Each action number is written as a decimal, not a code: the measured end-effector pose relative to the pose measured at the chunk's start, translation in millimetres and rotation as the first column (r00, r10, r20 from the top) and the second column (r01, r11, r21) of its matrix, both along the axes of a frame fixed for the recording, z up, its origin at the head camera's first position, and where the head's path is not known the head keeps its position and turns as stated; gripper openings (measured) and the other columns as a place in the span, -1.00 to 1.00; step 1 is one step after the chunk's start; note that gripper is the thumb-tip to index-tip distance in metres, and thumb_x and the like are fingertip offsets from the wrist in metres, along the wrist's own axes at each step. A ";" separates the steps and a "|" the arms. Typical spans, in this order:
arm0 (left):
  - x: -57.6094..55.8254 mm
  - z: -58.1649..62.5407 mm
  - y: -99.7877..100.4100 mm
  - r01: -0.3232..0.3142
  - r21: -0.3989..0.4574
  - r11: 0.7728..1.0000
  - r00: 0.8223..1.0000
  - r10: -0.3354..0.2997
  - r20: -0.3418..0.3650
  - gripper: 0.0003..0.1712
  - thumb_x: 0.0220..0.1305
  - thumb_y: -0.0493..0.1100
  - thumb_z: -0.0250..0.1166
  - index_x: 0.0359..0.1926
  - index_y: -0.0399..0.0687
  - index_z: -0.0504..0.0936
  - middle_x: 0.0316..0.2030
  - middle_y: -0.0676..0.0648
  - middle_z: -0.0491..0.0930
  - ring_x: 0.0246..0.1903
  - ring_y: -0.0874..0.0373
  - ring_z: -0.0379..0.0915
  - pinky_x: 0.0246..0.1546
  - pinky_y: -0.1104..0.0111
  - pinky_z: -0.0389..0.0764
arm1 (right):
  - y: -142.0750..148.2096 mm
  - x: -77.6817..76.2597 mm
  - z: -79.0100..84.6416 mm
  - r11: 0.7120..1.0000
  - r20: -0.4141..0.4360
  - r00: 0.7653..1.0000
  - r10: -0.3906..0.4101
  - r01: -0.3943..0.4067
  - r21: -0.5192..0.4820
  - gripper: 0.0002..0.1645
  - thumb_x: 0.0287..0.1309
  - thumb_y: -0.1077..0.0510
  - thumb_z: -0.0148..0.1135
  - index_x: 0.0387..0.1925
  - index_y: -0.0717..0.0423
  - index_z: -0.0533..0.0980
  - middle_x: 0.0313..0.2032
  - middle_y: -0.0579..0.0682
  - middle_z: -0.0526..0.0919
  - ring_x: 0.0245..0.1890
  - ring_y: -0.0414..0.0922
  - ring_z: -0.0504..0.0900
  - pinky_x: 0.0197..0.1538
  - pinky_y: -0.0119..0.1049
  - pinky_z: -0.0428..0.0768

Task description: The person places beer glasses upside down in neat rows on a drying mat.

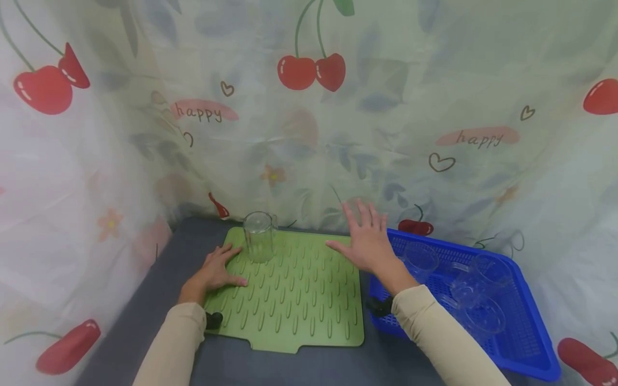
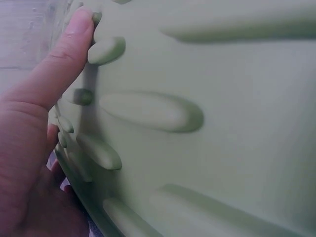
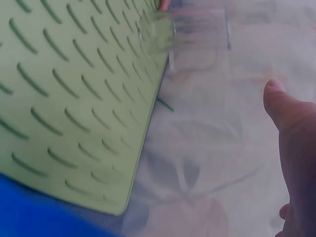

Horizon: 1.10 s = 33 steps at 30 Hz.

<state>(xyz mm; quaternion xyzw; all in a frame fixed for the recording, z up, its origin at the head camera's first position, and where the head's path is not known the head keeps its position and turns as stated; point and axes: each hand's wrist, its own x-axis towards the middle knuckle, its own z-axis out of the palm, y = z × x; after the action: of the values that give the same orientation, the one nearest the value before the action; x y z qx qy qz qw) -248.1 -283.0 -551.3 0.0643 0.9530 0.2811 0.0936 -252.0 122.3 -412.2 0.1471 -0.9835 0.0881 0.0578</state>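
Note:
A green ridged drying mat point(image 1: 309, 292) lies on the dark table. One clear glass mug point(image 1: 259, 244) with a handle stands at its back left; I cannot tell which way up. My left hand point(image 1: 217, 271) rests at the mat's left edge, fingers spread, just left of the mug. In the left wrist view its thumb point(image 2: 57, 64) lies along the mat's ridged surface. My right hand point(image 1: 367, 241) is raised near the mat's back right corner, fingers spread and nothing held. In the right wrist view, only part of that hand point(image 3: 298, 138) shows, apart from the mug point(image 3: 200, 34).
A blue plastic basket point(image 1: 538, 327) stands right of the mat, under my right forearm. It holds several clear glass mugs point(image 1: 485, 316). A printed curtain point(image 1: 309, 161) closes off the back and both sides. Dark grey table point(image 1: 140, 321) shows left of the mat.

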 end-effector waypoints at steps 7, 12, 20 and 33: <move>0.3 0.0 0.3 0.005 0.000 1.000 1.000 -0.005 0.002 0.28 -0.08 0.28 0.62 0.59 0.02 0.19 0.62 -0.31 -0.09 0.56 -0.50 -0.37 0.38 -0.51 -0.01 | 30.9 2.0 1.1 1.000 0.016 1.000 -0.015 0.015 -0.001 0.25 0.24 -0.61 0.02 0.66 -0.18 -0.26 0.64 0.18 -0.21 0.63 0.32 -0.27 0.53 0.47 -0.23; -0.2 -0.1 -1.2 0.004 0.000 1.000 1.000 -0.004 -0.007 0.29 -0.09 0.29 0.62 0.58 0.01 0.20 0.61 -0.32 -0.08 0.56 -0.50 -0.36 0.37 -0.52 -0.01 | 51.5 4.0 2.1 1.000 0.048 0.999 -0.012 0.011 0.015 0.25 0.25 -0.59 0.04 0.66 -0.16 -0.27 0.64 0.18 -0.24 0.62 0.33 -0.29 0.52 0.48 -0.28; -0.7 -2.9 -0.8 0.008 0.002 1.000 1.000 -0.008 -0.005 0.28 -0.07 0.29 0.61 0.59 0.01 0.19 0.62 -0.32 -0.09 0.56 -0.51 -0.36 0.37 -0.52 -0.01 | 86.7 8.9 6.2 0.999 0.066 0.998 -0.022 0.020 0.028 0.26 0.26 -0.59 0.04 0.66 -0.07 -0.23 0.63 0.26 -0.24 0.59 0.40 -0.26 0.48 0.54 -0.23; -2.5 -3.6 -1.4 0.005 0.012 1.000 1.000 -0.005 -0.004 0.29 -0.09 0.32 0.61 0.59 0.04 0.20 0.62 -0.30 -0.09 0.56 -0.50 -0.38 0.36 -0.52 -0.01 | 125.9 22.1 1.6 0.999 0.100 0.994 -0.045 0.046 -0.012 0.30 0.20 -0.60 0.09 0.65 0.01 -0.15 0.59 0.35 -0.13 0.55 0.50 -0.18 0.49 0.50 -0.08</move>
<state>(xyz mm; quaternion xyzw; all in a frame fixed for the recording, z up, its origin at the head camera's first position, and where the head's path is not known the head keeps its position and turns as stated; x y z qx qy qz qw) -250.6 -284.4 -554.9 0.0677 0.9512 0.2866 0.0917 -229.9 248.2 -410.7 0.1198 -0.9876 0.1011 0.0117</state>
